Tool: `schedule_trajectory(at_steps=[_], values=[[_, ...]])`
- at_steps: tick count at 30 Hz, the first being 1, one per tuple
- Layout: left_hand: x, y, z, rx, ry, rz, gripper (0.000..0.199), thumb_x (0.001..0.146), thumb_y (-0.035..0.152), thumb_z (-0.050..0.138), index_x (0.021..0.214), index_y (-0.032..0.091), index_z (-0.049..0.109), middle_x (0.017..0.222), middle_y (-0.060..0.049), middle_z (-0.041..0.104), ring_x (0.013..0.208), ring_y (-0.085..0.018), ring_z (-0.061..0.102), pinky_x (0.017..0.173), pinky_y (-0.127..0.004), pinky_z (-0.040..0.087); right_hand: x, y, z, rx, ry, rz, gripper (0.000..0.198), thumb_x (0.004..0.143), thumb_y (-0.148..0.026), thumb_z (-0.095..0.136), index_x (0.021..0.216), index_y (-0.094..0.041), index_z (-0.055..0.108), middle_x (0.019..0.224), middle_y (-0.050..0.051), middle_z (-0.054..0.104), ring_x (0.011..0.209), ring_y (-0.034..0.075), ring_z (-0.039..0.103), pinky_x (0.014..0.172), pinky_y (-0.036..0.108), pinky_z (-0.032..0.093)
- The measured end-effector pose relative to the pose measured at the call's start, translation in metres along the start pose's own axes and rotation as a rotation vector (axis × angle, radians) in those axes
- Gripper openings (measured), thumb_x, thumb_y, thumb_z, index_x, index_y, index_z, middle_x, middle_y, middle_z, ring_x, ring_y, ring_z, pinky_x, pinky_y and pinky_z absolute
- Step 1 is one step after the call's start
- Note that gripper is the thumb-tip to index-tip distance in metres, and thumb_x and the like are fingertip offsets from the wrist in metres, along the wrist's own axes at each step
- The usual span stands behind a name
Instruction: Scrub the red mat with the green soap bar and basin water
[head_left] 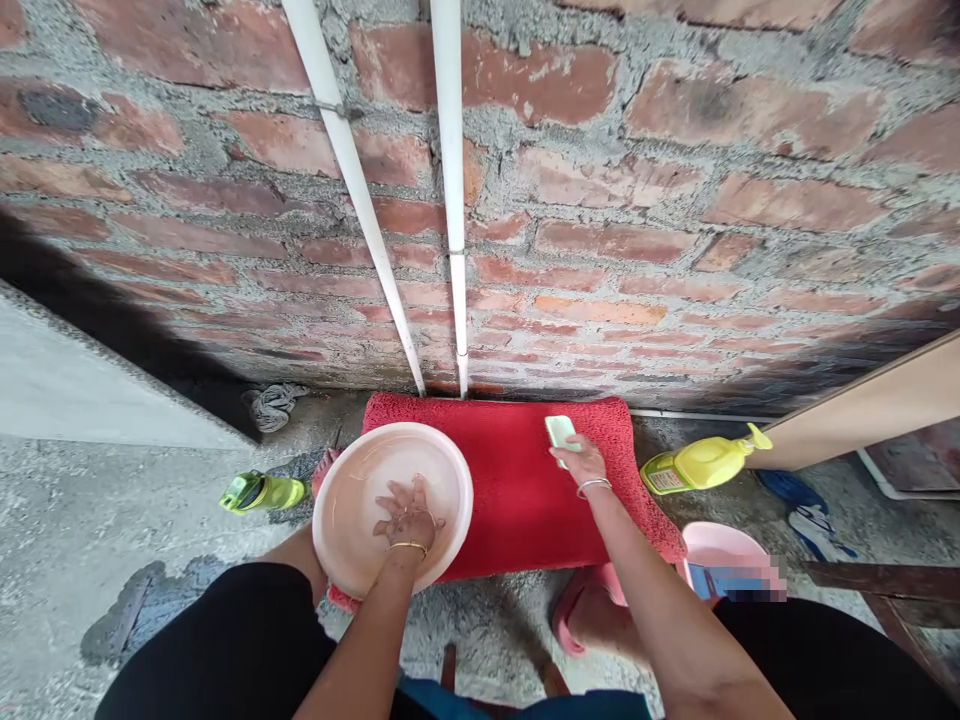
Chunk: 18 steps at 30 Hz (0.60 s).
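My left hand (409, 512) is dipped in the water of a pale pink basin (466, 490), its fingers spread and nothing in them. The basin rests partly on the left end of a red mat (510, 500). Over the mat's right half, my right hand (583, 460) grips a scrubbing brush (559, 432) with a pale green, rounded back. Whether its bristles touch the mat is hidden from above. A thin bracelet circles each wrist.
Left of the basin lies a green bottle (262, 492). A yellow pump bottle (697, 463) is right of the mat, near a pink tub (724, 545). A grey rag (274, 405) lies by the brick wall (600, 240), where two white pipes (452, 180) run down. Blue-and-white slippers (814, 525) lie at right.
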<state>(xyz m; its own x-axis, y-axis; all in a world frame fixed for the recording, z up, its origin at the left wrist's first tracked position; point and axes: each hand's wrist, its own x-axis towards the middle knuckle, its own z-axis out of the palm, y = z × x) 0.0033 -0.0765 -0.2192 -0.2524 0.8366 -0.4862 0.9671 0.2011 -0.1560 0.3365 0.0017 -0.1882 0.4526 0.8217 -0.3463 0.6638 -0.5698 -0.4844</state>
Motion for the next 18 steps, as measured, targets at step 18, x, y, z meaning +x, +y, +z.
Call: schedule_trajectory(at_steps=[18], values=[[0.006,-0.004,0.024,0.079,-0.006,0.022,0.099,0.093,0.054,0.073,0.177,0.02,0.034,0.177,-0.035,0.034,0.154,-0.063,0.043,0.094,-0.074,0.064,0.034,-0.051,0.036,-0.215,-0.172,-0.293,0.049,0.089,-0.026,0.085,0.137,-0.018,0.074,0.131,0.011,0.066,0.108,0.021,0.065,0.102,0.033,0.047]])
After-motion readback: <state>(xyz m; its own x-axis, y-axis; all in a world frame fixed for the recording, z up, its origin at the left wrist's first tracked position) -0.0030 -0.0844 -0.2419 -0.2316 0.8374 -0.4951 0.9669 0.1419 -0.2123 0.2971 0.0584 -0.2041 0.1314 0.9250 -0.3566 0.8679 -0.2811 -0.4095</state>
